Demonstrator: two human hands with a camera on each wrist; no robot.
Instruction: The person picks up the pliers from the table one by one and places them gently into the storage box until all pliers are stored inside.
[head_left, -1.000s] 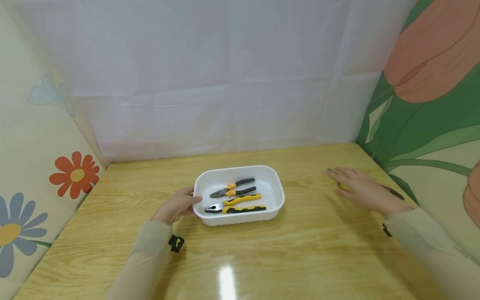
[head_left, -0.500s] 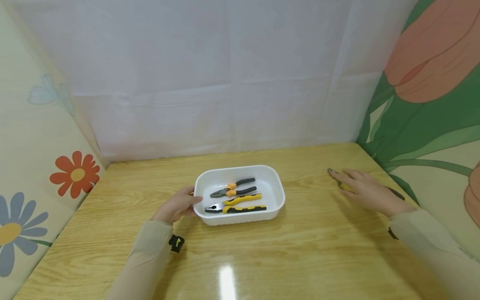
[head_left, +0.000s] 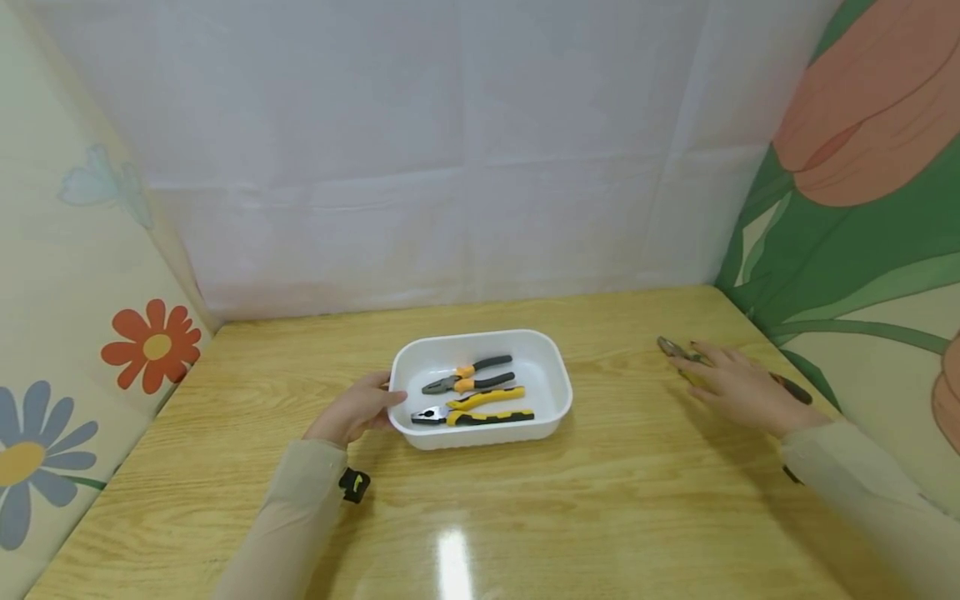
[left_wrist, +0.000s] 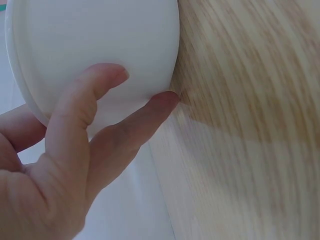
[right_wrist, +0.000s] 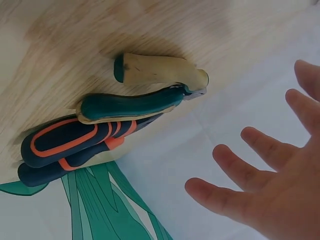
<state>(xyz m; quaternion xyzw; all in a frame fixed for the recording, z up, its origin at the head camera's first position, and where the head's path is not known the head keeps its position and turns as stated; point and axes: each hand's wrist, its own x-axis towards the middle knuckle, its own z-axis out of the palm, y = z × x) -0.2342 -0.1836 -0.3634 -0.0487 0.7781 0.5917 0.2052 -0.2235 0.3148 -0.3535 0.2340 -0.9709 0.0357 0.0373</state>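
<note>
My left hand grips the left end of a white plastic basin, thumb over the rim and fingers outside, as the left wrist view shows. Two pairs of pliers lie inside: one with orange and black handles, one with yellow and black handles. At the table's right side my right hand hovers with spread fingers and nothing in it. Beneath it are pliers with yellow and green handles, partly hidden in the head view. Alongside lies a tool with dark, orange-trimmed handles.
The wood-grain table ends at a white cloth backdrop. Flower-printed panels stand along the left and right sides, the right one close to the loose tools.
My right hand has shifted slightly to the right, and its fingers have spread. More of the pliers' metal head shows beyond the fingertips. My left hand and the basin have stayed in place.
</note>
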